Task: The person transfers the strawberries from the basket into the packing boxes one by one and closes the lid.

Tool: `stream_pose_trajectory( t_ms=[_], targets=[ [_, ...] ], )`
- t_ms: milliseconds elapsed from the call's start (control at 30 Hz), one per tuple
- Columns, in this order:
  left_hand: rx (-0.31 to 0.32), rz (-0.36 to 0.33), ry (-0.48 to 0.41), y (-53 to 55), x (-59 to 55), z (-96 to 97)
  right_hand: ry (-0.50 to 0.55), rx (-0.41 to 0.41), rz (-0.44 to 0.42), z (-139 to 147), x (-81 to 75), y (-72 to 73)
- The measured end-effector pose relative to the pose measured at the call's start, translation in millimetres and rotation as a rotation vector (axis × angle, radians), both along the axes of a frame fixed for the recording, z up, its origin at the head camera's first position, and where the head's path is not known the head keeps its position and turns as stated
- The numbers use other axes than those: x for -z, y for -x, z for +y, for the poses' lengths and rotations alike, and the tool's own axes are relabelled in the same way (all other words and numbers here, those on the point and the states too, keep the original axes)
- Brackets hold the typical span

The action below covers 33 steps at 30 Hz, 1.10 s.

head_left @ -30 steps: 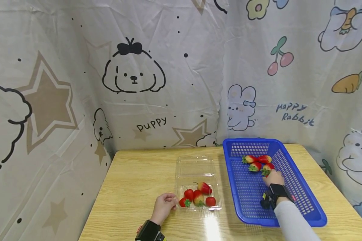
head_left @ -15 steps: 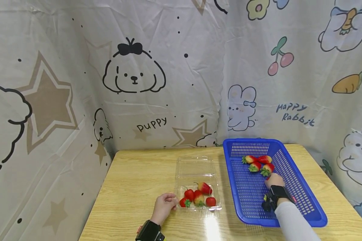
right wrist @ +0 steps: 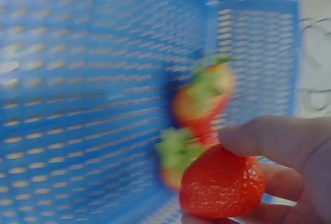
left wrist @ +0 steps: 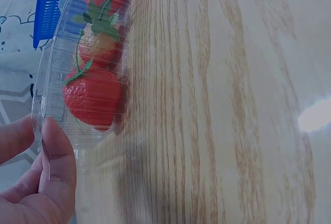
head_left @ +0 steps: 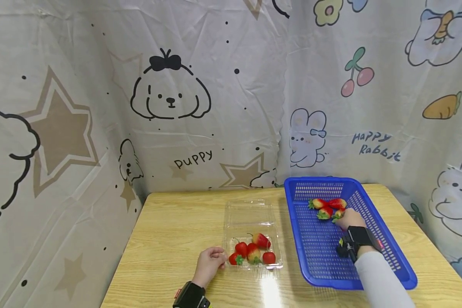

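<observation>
"What are the right fingers on?"
"The right hand (head_left: 352, 219) has thumb and fingers clamped on a bright red strawberry (right wrist: 220, 185), down inside a blue plastic basket (head_left: 315, 248)."
"And the left?"
"The left hand (head_left: 209, 262) pinches the rim of a clear plastic clamshell box (head_left: 232, 229) between thumb and fingers, near its front left corner."
"What's around the held fruit?"
"A cluster of four strawberries (head_left: 325, 213) near the basket's far end. The right hand partly hides the closest; whether they touch, I can't tell. The right wrist view blurs them."
"Inside the box?"
"Five red fruits (head_left: 253, 252), some with green leaves. Its lid (head_left: 249, 211) lies folded back, away from the person."
"Further out?"
"Basket and box sit on a wood-grain table (head_left: 177, 222), a strip of it showing between them, basket on the right. Each wrist wears a black device (head_left: 362, 238), and a white sleeve (head_left: 383, 280) covers the right forearm. Behind hangs a pale curtain (head_left: 235, 107) printed with puppies and rabbits."
</observation>
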<state>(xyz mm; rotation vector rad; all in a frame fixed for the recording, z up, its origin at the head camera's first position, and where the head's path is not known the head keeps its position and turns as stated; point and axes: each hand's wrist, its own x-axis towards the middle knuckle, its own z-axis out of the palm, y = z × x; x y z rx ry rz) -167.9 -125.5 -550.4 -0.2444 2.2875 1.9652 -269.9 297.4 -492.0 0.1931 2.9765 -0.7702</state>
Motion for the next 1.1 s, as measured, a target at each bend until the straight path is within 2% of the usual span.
stream_pose_trajectory(
  t_ms=[133,300,400,533,700,733,833,933,967,1100],
  targets=[
    [-0.009,0.002,0.000,-1.5,-3.7,0.5,0.008,-0.033,0.031,-16.9,-31.0,2.8],
    [-0.020,-0.013,0.003,-0.9,-3.1,1.1,0.034,-0.048,0.048,-46.3,-65.6,1.4],
    [-0.020,-0.015,0.007,-0.5,-2.6,1.1,0.049,-0.084,0.082,-63.0,-80.8,0.4],
    [-0.010,0.003,-0.002,-1.2,-3.0,0.8,0.062,-0.164,0.185,-82.8,-93.6,-0.9],
    [0.000,0.042,-0.031,-2.1,-0.8,-0.9,0.073,-0.257,0.312,-109.7,-93.5,-2.8],
    [0.014,0.076,-0.049,-2.3,0.2,-1.9,0.080,-0.287,0.336,-115.8,-91.7,-2.9],
    [0.018,0.102,-0.059,-2.3,2.2,-2.7,0.127,-0.432,0.392,-135.3,-85.6,-4.4],
    [0.006,0.079,-0.043,-1.5,0.9,-1.8,0.178,-0.608,0.442,-152.9,-75.5,-6.4],
    [-0.009,0.045,-0.021,-1.2,-0.5,-0.8,0.189,-0.659,0.452,-158.4,-71.7,-7.5],
    [-0.009,0.015,-0.001,-2.5,-6.9,0.6,0.177,-0.786,0.500,-178.1,-55.8,-10.8]
  ],
)
